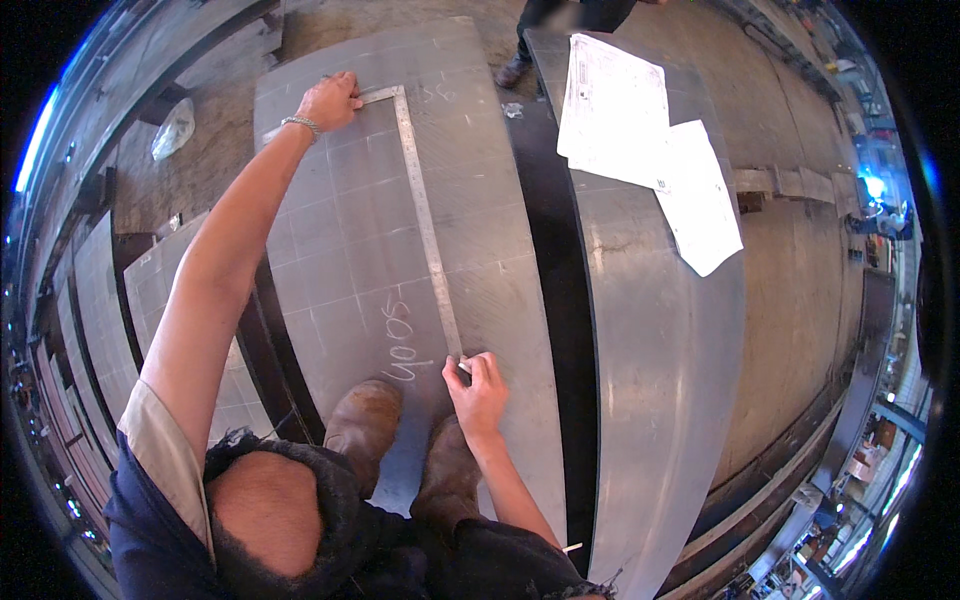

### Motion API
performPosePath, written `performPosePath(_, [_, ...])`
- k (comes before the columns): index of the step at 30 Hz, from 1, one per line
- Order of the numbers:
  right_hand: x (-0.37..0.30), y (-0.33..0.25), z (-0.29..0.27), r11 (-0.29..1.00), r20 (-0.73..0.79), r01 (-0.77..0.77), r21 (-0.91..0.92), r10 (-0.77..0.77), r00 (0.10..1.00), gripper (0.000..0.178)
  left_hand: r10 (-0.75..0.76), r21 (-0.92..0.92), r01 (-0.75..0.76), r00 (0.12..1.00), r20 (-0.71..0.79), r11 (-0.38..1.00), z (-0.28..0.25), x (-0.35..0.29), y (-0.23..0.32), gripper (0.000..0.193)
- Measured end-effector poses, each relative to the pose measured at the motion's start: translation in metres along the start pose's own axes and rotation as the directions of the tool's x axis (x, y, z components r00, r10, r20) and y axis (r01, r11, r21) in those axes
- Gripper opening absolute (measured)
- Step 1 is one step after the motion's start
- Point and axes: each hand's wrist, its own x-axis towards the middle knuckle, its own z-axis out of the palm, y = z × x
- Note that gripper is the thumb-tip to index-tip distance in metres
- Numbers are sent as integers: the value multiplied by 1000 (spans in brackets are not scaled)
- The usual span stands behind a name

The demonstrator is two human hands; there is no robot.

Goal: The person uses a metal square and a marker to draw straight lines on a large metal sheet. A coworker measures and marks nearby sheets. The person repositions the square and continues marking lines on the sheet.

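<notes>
A metal framing square [425, 215] lies flat on a grey steel plate [490, 200] marked with thin white lines and handwriting. Its corner is at the far side, and the long arm runs back toward me. My left hand [330, 103] reaches far forward, its curled fingers closed on the short arm of the square. Close to me, my right hand [480, 395] pinches a small whitish piece of chalk [464, 366] at the near end of the long arm. My brown boots [365, 420] stand on the plate, between my arms.
White paper sheets [615, 110] lie on a second steel plate [650, 400] to the right, across a dark gap [570, 300]. Another person's legs [590, 15] are at the far edge. A plastic bag [175, 130] lies at far left. A bright blue-white light [875, 187] glows at right.
</notes>
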Motion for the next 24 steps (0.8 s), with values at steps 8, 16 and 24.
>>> performPosePath(8, [-1,4,3,1000,14,19,1,-19,1000,27,20,2,-20,1000,-4,1000,2,1,-3,20])
performPosePath(16, [0,3,2,999,9,33,-1,-32,999,28,22,-2,-22,1000,-7,1000,1,1,-2,19])
performPosePath(24, [-1,5,3,1000,28,28,-14,-27,999,27,7,7,-8,1000,10,1000,0,0,-1,21])
